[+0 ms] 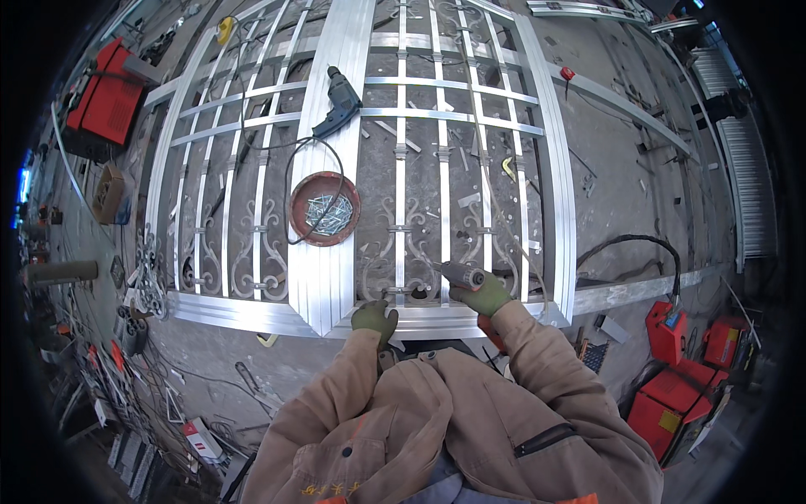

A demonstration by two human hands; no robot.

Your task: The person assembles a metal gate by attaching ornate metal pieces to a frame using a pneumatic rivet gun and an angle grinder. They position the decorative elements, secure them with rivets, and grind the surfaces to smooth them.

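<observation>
The gloved right hand [485, 296] is closed around the handle of a dark grey, pistol-shaped power driver [460, 274], its nose pointing between nine and ten o'clock, close to the foot of a dull grey, curled metal scroll ornament [400, 228] set about a bright silver upright bar; whether the tip touches the metal cannot be told. The left hand, in a matching green glove [375, 321], lies just below nine o'clock from the right, fingers loosely bent over the broad, silvery, ridged bottom rail [453, 317]; I cannot tell whether it grips anything. To drive well here, I would line the nose up with the fastening's axis before squeezing the trigger, keep the wrist straight behind it, and start slowly, since thin, shiny metal probably lets a tip skate. The left hand would serve best steadying the scroll near the joint, but out of the tip's line. The round, reddish-brown bowl [299, 186] of loose silver screws [329, 215], at ten o'clock, seems within reach; the black cable [290, 168] of the blue-grey corded drill [340, 102], at eleven, loops across it and could snag, so lifting that loop aside would be wise.
</observation>
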